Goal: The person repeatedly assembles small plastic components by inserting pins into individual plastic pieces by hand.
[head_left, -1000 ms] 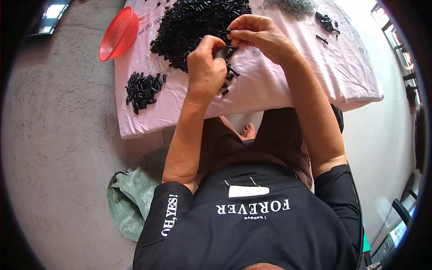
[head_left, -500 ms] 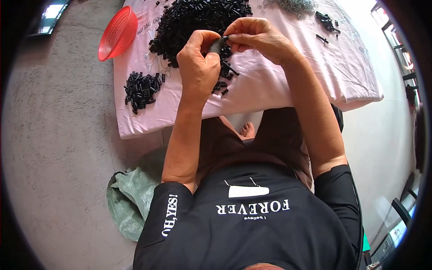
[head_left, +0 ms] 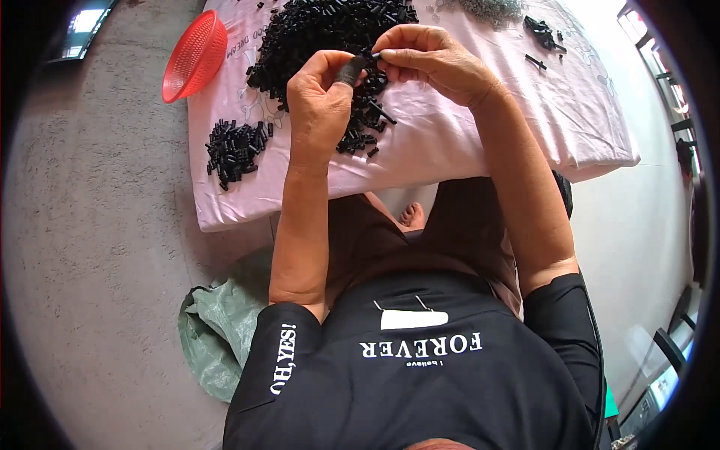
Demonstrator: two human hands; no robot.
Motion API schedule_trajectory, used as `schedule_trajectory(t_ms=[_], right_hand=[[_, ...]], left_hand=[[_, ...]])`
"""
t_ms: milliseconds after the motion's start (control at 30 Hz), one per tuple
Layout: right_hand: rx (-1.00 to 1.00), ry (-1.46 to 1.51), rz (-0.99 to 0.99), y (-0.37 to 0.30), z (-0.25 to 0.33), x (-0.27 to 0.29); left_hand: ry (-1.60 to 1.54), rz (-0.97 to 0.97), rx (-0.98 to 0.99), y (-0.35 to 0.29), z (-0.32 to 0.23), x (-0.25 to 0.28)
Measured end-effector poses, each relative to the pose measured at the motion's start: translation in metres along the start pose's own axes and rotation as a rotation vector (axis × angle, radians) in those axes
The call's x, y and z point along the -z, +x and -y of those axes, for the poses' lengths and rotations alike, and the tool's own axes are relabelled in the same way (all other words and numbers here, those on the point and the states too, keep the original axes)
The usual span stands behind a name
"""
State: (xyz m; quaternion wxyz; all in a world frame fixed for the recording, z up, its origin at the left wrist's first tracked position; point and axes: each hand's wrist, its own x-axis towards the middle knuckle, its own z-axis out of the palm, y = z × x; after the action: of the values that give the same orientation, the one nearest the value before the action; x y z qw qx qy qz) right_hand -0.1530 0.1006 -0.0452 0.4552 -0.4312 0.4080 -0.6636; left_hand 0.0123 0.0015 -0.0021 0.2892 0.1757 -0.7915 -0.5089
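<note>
Above the front of a big heap of small black tube-shaped pieces (head_left: 300, 45), my two hands are close together with fingertips nearly meeting. My left hand (head_left: 321, 97) is closed in a pinch, its thumb wrapped in a dark cover, on a small black piece (head_left: 366, 60) mostly hidden by the fingers. My right hand (head_left: 439, 67) pinches thumb against forefinger; a tiny pale spot shows at the tips, too small to name. Loose black pieces (head_left: 358, 141) lie just below my left hand.
A smaller pile of black tubes (head_left: 236, 150) lies at left on the pink cloth-covered table (head_left: 450, 150). A red mesh basket (head_left: 196, 56) leans at the left edge. Clear small parts (head_left: 491, 11) and a black cluster (head_left: 541, 31) sit far right. A green sack (head_left: 217, 337) rests on the floor.
My left hand has shifted slightly left and its thumb has turned. The fingertips of my two hands are a little farther apart. My right hand is almost where it was.
</note>
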Motion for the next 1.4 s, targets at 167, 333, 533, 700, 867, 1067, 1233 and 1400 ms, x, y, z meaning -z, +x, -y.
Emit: schedule_trajectory(t_ms=[167, 333, 533, 700, 867, 1067, 1233, 1400], right_hand=[[-0.036, 0.078, -0.086, 0.003, -0.005, 0.008], [-0.010, 0.082, -0.092, 0.003, -0.007, 0.009], [0.011, 0.090, -0.111, 0.003, -0.006, 0.008], [-0.005, 0.061, -0.117, 0.005, -0.010, 0.010], [-0.066, -0.032, -0.107, 0.002, -0.005, 0.006], [-0.062, -0.087, -0.081, -0.002, 0.004, -0.001], [-0.054, -0.058, -0.067, -0.002, 0.003, -0.001], [-0.069, -0.035, -0.055, 0.000, -0.001, 0.000]], left_hand=[[0.463, -0.050, -0.110, 0.002, 0.016, 0.004], [0.747, 0.027, -0.157, 0.000, 0.025, -0.005], [0.897, 0.012, -0.235, 0.004, 0.032, -0.014], [0.756, -0.013, -0.218, 0.004, 0.030, -0.007], [0.219, -0.075, 0.052, -0.001, 0.018, 0.002], [-0.180, -0.086, 0.124, -0.007, 0.011, 0.003], [-0.258, -0.112, 0.084, -0.009, 0.011, 0.001], [-0.305, -0.099, 0.098, -0.010, 0.009, -0.002]])
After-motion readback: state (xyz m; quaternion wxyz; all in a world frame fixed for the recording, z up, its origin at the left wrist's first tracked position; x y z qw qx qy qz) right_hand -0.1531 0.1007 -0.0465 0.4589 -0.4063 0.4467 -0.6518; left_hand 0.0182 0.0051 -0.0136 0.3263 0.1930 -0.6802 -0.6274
